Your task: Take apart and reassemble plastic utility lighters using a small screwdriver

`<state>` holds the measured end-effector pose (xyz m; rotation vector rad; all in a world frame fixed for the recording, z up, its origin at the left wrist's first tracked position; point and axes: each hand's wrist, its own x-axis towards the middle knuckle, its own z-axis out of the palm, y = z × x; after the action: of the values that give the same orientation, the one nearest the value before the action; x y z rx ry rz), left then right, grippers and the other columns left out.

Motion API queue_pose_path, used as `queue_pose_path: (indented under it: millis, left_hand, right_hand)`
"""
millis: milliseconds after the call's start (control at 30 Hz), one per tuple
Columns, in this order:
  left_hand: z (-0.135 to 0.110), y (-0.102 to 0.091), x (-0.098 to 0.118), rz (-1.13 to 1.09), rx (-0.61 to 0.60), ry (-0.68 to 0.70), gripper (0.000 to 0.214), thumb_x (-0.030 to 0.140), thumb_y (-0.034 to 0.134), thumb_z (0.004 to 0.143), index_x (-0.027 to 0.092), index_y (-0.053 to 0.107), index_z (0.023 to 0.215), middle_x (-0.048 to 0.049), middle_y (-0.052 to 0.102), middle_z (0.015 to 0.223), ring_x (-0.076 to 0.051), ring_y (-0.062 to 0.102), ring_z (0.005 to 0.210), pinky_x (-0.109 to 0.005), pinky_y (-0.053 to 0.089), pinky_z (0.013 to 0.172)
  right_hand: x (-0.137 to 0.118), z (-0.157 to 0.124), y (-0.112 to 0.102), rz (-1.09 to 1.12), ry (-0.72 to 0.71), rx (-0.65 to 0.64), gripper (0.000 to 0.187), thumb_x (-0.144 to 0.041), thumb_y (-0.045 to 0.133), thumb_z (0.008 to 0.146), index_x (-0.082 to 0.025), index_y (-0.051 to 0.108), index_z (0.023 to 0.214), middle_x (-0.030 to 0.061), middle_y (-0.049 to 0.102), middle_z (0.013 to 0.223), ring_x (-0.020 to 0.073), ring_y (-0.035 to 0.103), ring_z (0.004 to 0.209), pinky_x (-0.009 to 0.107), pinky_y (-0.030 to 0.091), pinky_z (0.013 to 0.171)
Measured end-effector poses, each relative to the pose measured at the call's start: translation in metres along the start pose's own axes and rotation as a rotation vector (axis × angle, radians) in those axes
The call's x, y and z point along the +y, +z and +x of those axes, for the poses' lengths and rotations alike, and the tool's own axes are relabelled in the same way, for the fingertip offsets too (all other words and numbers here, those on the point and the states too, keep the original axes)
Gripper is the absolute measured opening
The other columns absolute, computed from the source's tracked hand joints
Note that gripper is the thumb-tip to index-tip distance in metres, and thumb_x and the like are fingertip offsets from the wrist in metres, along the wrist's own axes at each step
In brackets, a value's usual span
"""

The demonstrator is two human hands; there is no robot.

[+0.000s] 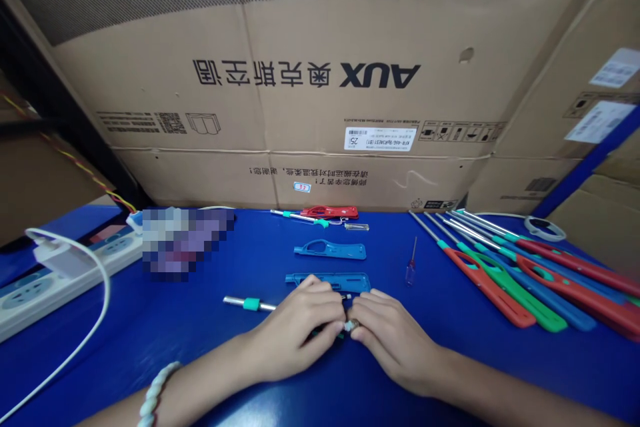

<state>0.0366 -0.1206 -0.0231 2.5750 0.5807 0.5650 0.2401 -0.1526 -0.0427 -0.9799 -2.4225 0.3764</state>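
My left hand [300, 327] and my right hand [387, 330] meet at the middle of the blue table [200, 360], fingers closed round a small metal part [351, 326] pinched between them. A metal tube with a teal collar [249, 303] runs out leftward from under my left hand. Just beyond my fingers lies a blue plastic handle shell [330, 280], partly covered by my fingertips. Another blue shell [330, 251] lies farther back. A red shell with a metal tube [327, 213] rests near the cardboard box.
A row of several assembled long lighters, red, green and blue [520, 273], lies at the right. A small red-handled screwdriver [411, 263] sits beside them. A white power strip with cable [55, 270] is at the left. A large cardboard box [320, 80] walls the back.
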Motion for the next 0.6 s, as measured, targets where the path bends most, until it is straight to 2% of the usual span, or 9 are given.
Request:
queue_pose_path:
  millis: [133, 267, 400, 500, 600]
  left_hand:
    - [0.002, 0.005, 0.003, -0.156, 0.091, -0.148, 0.03, 0.024, 0.036, 0.099, 0.018, 0.047, 0.072, 0.0018, 0.053, 0.071, -0.015, 0.048, 0.072, -0.028, 0.032, 0.073]
    - [0.004, -0.003, 0.003, -0.2, 0.11, -0.185, 0.033, 0.027, 0.035, 0.101, 0.018, 0.054, 0.076, 0.0022, 0.057, 0.076, -0.014, 0.051, 0.075, -0.028, 0.031, 0.077]
    - [0.003, -0.013, -0.006, -0.07, 0.123, -0.2, 0.026, 0.025, 0.036, 0.101, 0.019, 0.056, 0.085, 0.0009, 0.059, 0.084, -0.016, 0.052, 0.08, -0.03, 0.031, 0.08]
    - [0.002, -0.013, -0.011, 0.069, 0.079, -0.169, 0.015, 0.017, 0.043, 0.097, 0.02, 0.057, 0.092, 0.0003, 0.059, 0.088, -0.017, 0.052, 0.081, -0.03, 0.031, 0.078]
    - [0.001, -0.01, -0.012, 0.163, 0.018, -0.128, 0.015, 0.012, 0.045, 0.094, 0.02, 0.057, 0.096, -0.0009, 0.06, 0.091, -0.018, 0.052, 0.083, -0.031, 0.03, 0.075]
  right_hand:
    - [0.0, 0.0, 0.0, 0.032, 0.032, 0.044, 0.034, -0.03, 0.026, 0.102, -0.02, 0.051, 0.083, 0.0035, 0.06, 0.078, 0.0173, 0.052, 0.071, 0.031, 0.04, 0.069]
    - [0.001, 0.0, -0.003, 0.073, 0.126, 0.103, 0.027, -0.027, 0.031, 0.102, -0.021, 0.052, 0.087, 0.0023, 0.061, 0.082, 0.0177, 0.055, 0.078, 0.032, 0.04, 0.076]
    - [0.004, 0.0, -0.004, 0.126, 0.237, 0.198, 0.024, -0.025, 0.032, 0.101, -0.022, 0.049, 0.085, 0.0017, 0.06, 0.083, 0.0176, 0.056, 0.077, 0.032, 0.042, 0.075]
    - [0.009, 0.0, -0.004, 0.129, 0.278, 0.236, 0.022, -0.026, 0.033, 0.101, -0.022, 0.049, 0.088, 0.0027, 0.061, 0.086, 0.0185, 0.056, 0.08, 0.033, 0.043, 0.076]
    - [0.013, 0.001, -0.003, 0.132, 0.307, 0.241, 0.015, -0.027, 0.035, 0.1, -0.022, 0.048, 0.093, 0.0033, 0.061, 0.088, 0.0191, 0.057, 0.082, 0.033, 0.044, 0.076]
